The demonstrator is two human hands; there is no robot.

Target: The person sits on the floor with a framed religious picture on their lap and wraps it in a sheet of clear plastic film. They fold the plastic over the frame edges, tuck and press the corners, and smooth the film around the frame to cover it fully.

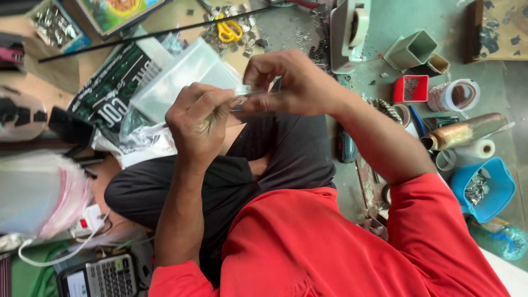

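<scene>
Red sleeves (330, 242) filled the bottom of the head view. Above them my left hand (201, 118) and right hand (294, 82) met, fingers pinched shut on a small clear packet (245, 92) held over my lap, clear of the floor. I judged the work midway: loose metal pieces lay by the yellow scissors (228, 30) near the floor's far edge, more in the blue tub (484, 190) at the right edge.

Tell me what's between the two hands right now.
A small clear piece spans the gap, pinched at one end by the left hand and at the other by the right hand, as the head view shows.
</scene>
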